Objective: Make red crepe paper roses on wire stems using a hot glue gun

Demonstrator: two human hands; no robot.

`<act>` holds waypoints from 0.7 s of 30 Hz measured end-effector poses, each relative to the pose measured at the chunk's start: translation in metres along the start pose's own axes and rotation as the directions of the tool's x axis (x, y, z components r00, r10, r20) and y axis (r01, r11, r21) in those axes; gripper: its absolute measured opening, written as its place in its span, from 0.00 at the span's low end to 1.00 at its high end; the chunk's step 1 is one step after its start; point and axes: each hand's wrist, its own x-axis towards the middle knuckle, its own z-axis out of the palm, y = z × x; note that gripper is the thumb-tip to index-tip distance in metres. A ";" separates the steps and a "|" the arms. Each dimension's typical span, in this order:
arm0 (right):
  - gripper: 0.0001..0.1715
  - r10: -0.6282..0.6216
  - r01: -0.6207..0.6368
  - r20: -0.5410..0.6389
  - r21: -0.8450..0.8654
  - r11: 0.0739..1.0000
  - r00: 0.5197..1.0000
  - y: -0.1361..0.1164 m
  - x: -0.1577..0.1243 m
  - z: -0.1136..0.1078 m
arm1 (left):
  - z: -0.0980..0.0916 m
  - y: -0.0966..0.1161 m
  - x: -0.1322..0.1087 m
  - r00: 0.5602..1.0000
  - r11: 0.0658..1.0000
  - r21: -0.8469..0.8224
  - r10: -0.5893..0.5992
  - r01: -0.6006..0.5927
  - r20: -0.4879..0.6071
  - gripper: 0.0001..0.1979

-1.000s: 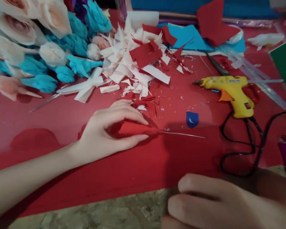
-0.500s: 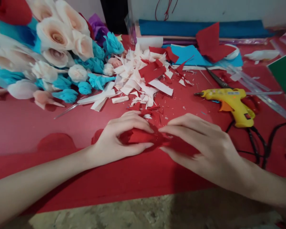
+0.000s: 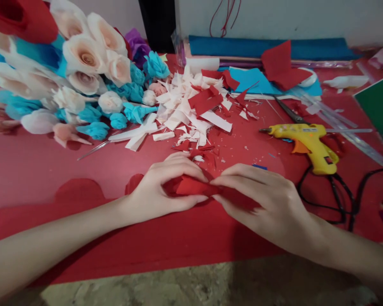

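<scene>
My left hand (image 3: 161, 189) is curled around a rolled red paper flower piece (image 3: 191, 186) that lies on the red sheet (image 3: 178, 238). My right hand (image 3: 261, 199) meets it from the right, thumb and fingers pinched on the narrow end of the same red piece. The thin wire stem is hidden under my right hand. Both hands rest low on the sheet, fingertips touching at the middle.
A yellow glue gun (image 3: 306, 138) with a black cord (image 3: 341, 199) lies at the right. Scissors (image 3: 290, 111) sit behind it. A heap of white and red paper scraps (image 3: 191, 106) is at the back centre, finished paper flowers (image 3: 83, 80) at the left, green card (image 3: 379, 106) at the far right.
My right hand came up from the bottom edge and closed on the tip of the red piece, covering the wire and most of a small blue scrap. The view tilted up slightly.
</scene>
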 end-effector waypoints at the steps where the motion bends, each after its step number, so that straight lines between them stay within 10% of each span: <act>1: 0.06 0.010 -0.010 0.002 0.001 1.000 1.000 0.000 0.000 0.000 | 0.000 0.001 0.000 1.000 1.000 0.003 -0.012 0.012 -0.001 0.11; 21: 0.06 0.001 -0.002 -0.008 -0.020 1.000 1.000 -0.002 -0.001 0.001 | 0.006 0.007 -0.007 0.983 0.981 -0.055 -0.185 0.185 -0.005 0.11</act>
